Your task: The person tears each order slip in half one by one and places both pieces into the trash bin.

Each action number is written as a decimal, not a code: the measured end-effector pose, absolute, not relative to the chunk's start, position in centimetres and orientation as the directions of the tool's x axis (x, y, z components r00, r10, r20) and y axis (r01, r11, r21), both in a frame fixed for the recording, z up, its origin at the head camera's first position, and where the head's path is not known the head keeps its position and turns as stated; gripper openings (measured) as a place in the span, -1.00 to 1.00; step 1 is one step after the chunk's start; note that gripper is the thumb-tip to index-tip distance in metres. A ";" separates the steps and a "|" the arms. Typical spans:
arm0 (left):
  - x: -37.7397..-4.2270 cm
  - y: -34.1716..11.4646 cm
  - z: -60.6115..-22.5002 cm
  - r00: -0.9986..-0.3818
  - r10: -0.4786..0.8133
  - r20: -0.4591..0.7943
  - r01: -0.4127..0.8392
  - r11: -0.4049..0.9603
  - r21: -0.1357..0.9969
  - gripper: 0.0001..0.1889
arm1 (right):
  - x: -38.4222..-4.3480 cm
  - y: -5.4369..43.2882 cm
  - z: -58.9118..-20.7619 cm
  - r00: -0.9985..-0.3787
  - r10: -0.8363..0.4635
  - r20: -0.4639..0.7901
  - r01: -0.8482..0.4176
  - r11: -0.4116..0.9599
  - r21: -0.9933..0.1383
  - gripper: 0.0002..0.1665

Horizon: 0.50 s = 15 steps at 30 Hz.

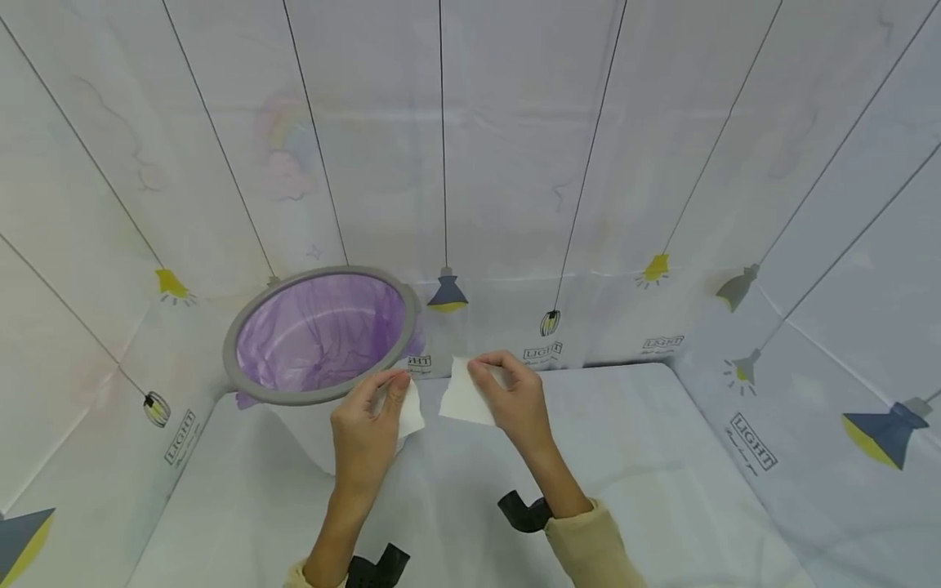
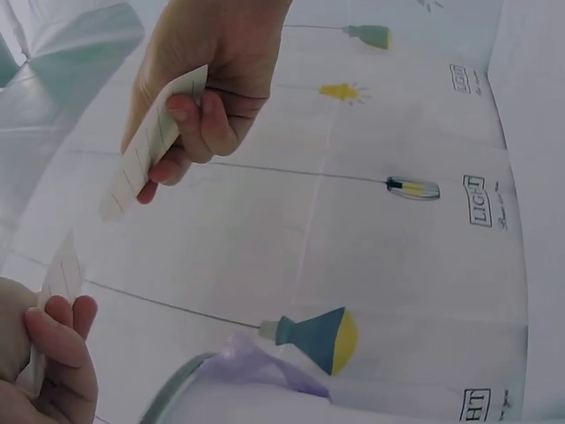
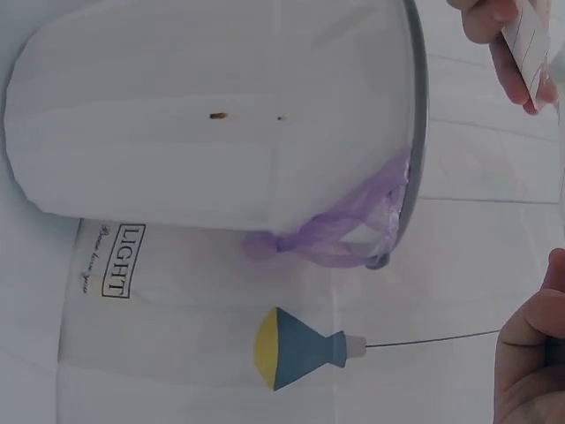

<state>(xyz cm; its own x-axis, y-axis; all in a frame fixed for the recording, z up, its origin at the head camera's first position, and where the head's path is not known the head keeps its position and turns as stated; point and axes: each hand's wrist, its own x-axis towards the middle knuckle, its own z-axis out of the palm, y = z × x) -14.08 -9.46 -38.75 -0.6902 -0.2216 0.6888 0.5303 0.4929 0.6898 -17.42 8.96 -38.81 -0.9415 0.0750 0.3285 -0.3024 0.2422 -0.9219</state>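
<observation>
Over the front right of a bin, my left hand [image 1: 363,433] pinches a torn piece of white paper [image 1: 412,412] between thumb and fingers. To its right, my right hand [image 1: 520,404] pinches another torn white piece [image 1: 465,398]. A narrow gap separates the two pieces. Ruled lines show on the right piece [image 2: 146,155] and on the left piece [image 2: 64,269] in the left wrist view. The bin [image 1: 321,398], white with a grey rim, holds a purple liner bag [image 1: 316,335]. In the right wrist view the liner's knotted edge [image 3: 344,225] hangs outside the rim.
The bin stands on a white surface [image 1: 625,457] at the back left. White sheeting [image 1: 515,147] printed with hanging lamps encloses the back and sides. Black curved pieces [image 1: 524,513] sit at both wrists.
</observation>
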 end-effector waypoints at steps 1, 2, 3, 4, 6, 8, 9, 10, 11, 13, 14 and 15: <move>-14.1 -9.7 -38.5 -0.690 -0.216 0.691 0.528 0.503 0.684 -0.84 | -17.6 8.6 -38.6 -0.939 0.061 0.337 -0.314 0.239 -0.919 -0.82; -14.1 -10.0 -38.3 -0.691 -0.211 0.691 0.525 0.511 0.681 -0.83 | -17.8 8.3 -38.3 -0.935 0.045 0.350 -0.331 0.237 -0.913 -0.83; -14.2 -10.3 -38.0 -0.690 -0.205 0.694 0.525 0.519 0.675 -0.82 | -18.1 8.0 -38.0 -0.929 0.031 0.369 -0.352 0.238 -0.906 -0.83; -14.3 -10.7 -37.7 -0.687 -0.198 0.699 0.525 0.529 0.666 -0.82 | -18.4 7.7 -37.7 -0.922 0.018 0.387 -0.372 0.241 -0.896 -0.83; -14.5 -11.3 -37.2 -0.683 -0.191 0.705 0.527 0.540 0.656 -0.81 | -18.9 7.0 -37.1 -0.904 -0.009 0.427 -0.417 0.243 -0.876 -0.82; -14.7 -12.0 -36.6 -0.679 -0.187 0.710 0.531 0.544 0.650 -0.81 | -19.5 6.4 -36.5 -0.888 -0.027 0.460 -0.452 0.249 -0.857 -0.81; -14.9 -12.4 -36.4 -0.675 -0.187 0.714 0.530 0.551 0.645 -0.81 | -19.8 6.1 -36.2 -0.881 -0.033 0.472 -0.464 0.249 -0.850 -0.80; -15.1 -12.8 -36.2 -0.674 -0.189 0.715 0.524 0.559 0.642 -0.80 | -20.1 5.8 -35.9 -0.875 -0.041 0.482 -0.477 0.246 -0.844 -0.79; -15.3 -13.2 -36.0 -0.675 -0.190 0.713 0.518 0.567 0.641 -0.79 | -20.4 5.5 -35.7 -0.871 -0.049 0.489 -0.485 0.244 -0.840 -0.79; -15.7 -14.0 -35.6 -0.681 -0.190 0.707 0.502 0.583 0.639 -0.77 | -21.0 4.9 -35.3 -0.862 -0.065 0.503 -0.502 0.248 -0.828 -0.78; -15.8 -14.4 -35.4 -0.686 -0.191 0.702 0.492 0.590 0.641 -0.76 | -21.3 4.6 -35.1 -0.856 -0.077 0.510 -0.512 0.251 -0.821 -0.78; -16.0 -14.8 -35.2 -0.690 -0.192 0.698 0.483 0.596 0.642 -0.75 | -21.6 4.2 -34.9 -0.851 -0.088 0.517 -0.521 0.256 -0.814 -0.78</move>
<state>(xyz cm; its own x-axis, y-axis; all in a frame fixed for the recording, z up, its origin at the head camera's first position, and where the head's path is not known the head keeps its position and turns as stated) -16.00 -14.76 -35.22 -0.6902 -0.1923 0.6976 0.4828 0.5957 0.6419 -21.56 4.24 -34.91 -0.8514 -0.0883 0.5171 -0.5211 0.2558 -0.8143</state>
